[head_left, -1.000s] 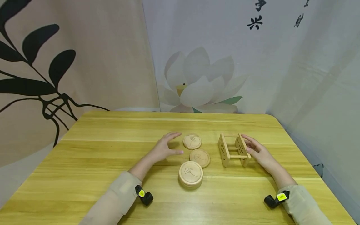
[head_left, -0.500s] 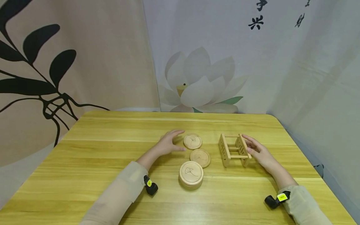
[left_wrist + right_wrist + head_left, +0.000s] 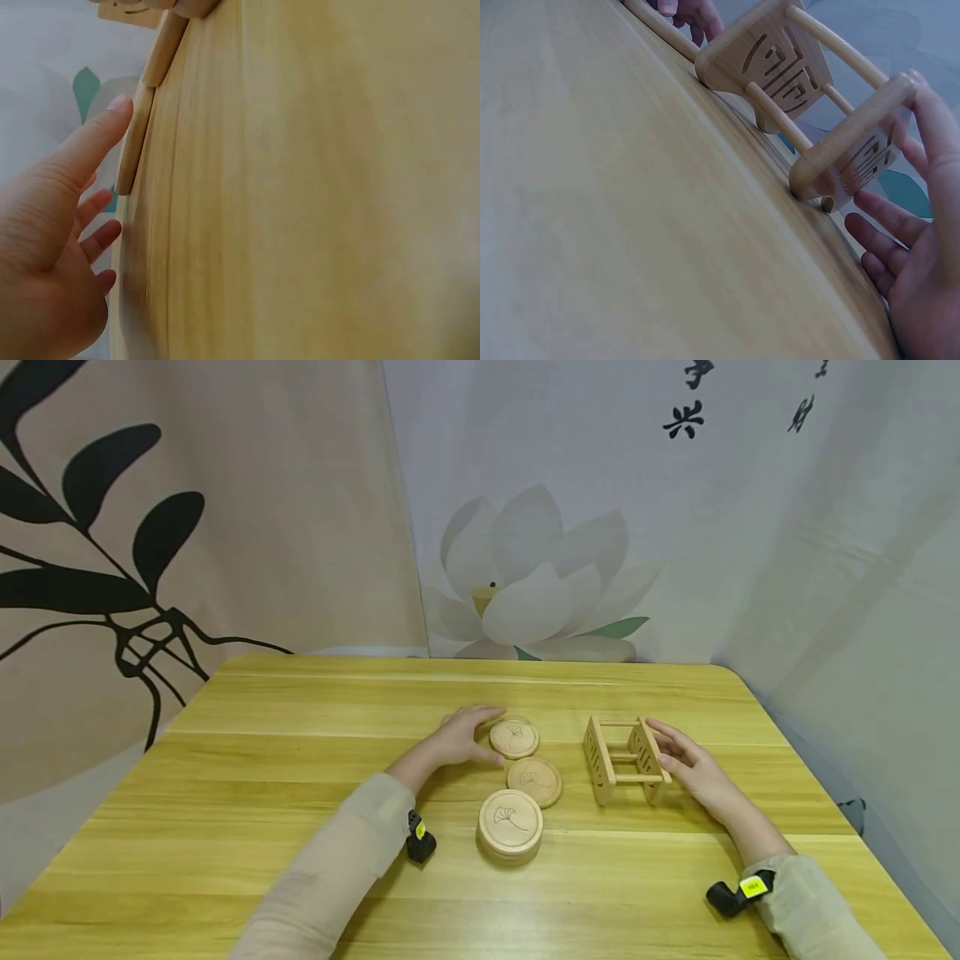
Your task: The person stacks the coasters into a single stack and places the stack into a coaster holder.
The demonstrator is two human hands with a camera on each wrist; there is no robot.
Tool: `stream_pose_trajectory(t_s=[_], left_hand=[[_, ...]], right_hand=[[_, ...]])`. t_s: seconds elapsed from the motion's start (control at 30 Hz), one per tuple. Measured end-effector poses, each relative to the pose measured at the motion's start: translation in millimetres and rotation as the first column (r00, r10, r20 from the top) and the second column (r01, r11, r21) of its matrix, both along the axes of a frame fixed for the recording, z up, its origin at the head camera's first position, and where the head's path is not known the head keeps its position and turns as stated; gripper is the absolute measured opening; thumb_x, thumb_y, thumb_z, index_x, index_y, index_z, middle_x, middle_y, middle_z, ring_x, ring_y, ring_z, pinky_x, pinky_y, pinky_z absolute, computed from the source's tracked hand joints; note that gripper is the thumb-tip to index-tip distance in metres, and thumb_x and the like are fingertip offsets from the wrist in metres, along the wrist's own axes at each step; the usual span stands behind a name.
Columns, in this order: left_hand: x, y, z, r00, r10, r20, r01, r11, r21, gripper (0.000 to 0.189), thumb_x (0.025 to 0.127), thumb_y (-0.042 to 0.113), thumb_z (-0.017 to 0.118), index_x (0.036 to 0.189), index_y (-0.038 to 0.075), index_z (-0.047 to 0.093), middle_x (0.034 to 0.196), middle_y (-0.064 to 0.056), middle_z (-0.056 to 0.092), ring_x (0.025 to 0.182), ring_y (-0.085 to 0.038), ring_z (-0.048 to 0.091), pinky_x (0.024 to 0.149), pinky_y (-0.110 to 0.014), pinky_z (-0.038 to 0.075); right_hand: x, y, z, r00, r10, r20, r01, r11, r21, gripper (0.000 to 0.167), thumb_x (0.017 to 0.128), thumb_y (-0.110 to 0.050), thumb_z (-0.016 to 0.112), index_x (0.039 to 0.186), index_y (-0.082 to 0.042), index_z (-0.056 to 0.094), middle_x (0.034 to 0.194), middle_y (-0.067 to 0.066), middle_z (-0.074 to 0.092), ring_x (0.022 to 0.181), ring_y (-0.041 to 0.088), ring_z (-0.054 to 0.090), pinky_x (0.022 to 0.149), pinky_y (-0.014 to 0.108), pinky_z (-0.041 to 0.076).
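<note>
Beside the far round wooden coaster (image 3: 513, 738), my left hand (image 3: 467, 739) has thumb and fingers spread along its left side. In the left wrist view, the thumb (image 3: 97, 139) lies close to a coaster edge (image 3: 136, 139); contact cannot be told. A second coaster (image 3: 534, 782) lies nearer, partly behind a coaster stack (image 3: 510, 827) with a leaf engraving on top. My right hand (image 3: 690, 766) touches the right side panel of a wooden coaster rack (image 3: 626, 757). In the right wrist view, its thumb (image 3: 926, 97) rests at the panel's corner, with fairly straight fingers beside the outer face.
The wooden table (image 3: 300, 827) has its far edge against a printed curtain (image 3: 315, 510). Between the coasters and the rack is a narrow gap. Each wrist carries a small black camera.
My left hand has moved right and slightly away, toward the far coaster, its fingers now beside that coaster's rim. The right hand, rack and coasters have stayed put.
</note>
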State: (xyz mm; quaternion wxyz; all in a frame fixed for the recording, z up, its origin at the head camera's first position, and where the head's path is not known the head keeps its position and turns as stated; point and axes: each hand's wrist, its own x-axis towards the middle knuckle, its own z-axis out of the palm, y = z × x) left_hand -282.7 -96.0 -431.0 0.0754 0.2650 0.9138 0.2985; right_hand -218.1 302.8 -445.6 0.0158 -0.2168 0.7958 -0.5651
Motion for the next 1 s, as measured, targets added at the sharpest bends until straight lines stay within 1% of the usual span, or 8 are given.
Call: stream_pose_trajectory(t_s=[0.23,0.43,0.6,0.83,1.0], left_hand=[[-7.1,2.4,-2.3,1.0,-0.022,-0.004,0.021,0.998,-0.06,0.089,0.072,0.041,0.083,0.147,0.016,0.04,0.151,-0.004,0.034,0.139,-0.03,0.024,0.109,-0.052,0.016],[-10.5,6.0,-0.5,0.999,-0.033,-0.005,0.032,0.992,-0.123,0.089,0.073,0.042,0.082,0.147,0.018,0.039,0.152,-0.003,0.032,0.138,-0.028,0.023,0.109,-0.049,0.016],[-11.6,8.0,2.8,0.998,-0.058,0.007,0.059,0.99,-0.129,0.088,0.073,0.04,0.082,0.147,0.017,0.04,0.152,-0.005,0.032,0.138,-0.029,0.023,0.109,-0.05,0.015],[-13.6,8.0,3.3,0.997,-0.071,0.042,0.076,0.989,-0.13,0.086,0.075,0.039,0.082,0.147,0.02,0.04,0.153,-0.002,0.031,0.137,-0.026,0.023,0.109,-0.049,0.014],[-13.4,8.5,4.6,0.995,-0.088,0.04,0.092,0.988,-0.126,0.083,0.074,0.038,0.082,0.145,0.019,0.043,0.152,-0.003,0.034,0.136,-0.026,0.025,0.109,-0.049,0.015]], right_hand=[[-0.5,0.7,-0.7,1.0,0.007,-0.003,-0.007,1.0,0.0,0.051,0.102,-0.008,0.043,0.151,-0.006,0.027,0.137,0.036,0.037,0.111,-0.001,0.051,0.087,0.016,0.043],[-0.5,0.5,-0.6,1.0,0.007,-0.008,-0.007,1.0,0.003,0.051,0.102,-0.007,0.043,0.151,-0.006,0.027,0.137,0.036,0.037,0.111,-0.001,0.05,0.087,0.016,0.042],[-1.2,1.2,-1.9,1.0,-0.004,-0.003,0.004,1.0,0.013,0.051,0.102,-0.009,0.044,0.151,-0.007,0.028,0.137,0.035,0.039,0.111,-0.001,0.05,0.087,0.016,0.042],[-2.1,1.3,-1.7,1.0,-0.016,0.005,0.016,0.999,0.037,0.051,0.103,-0.012,0.044,0.151,-0.009,0.028,0.138,0.033,0.039,0.112,-0.001,0.049,0.088,0.016,0.042],[-1.2,1.0,-1.2,1.0,-0.018,0.009,0.017,0.999,0.045,0.052,0.103,-0.012,0.044,0.152,-0.009,0.027,0.139,0.033,0.039,0.112,-0.002,0.049,0.088,0.016,0.041]])
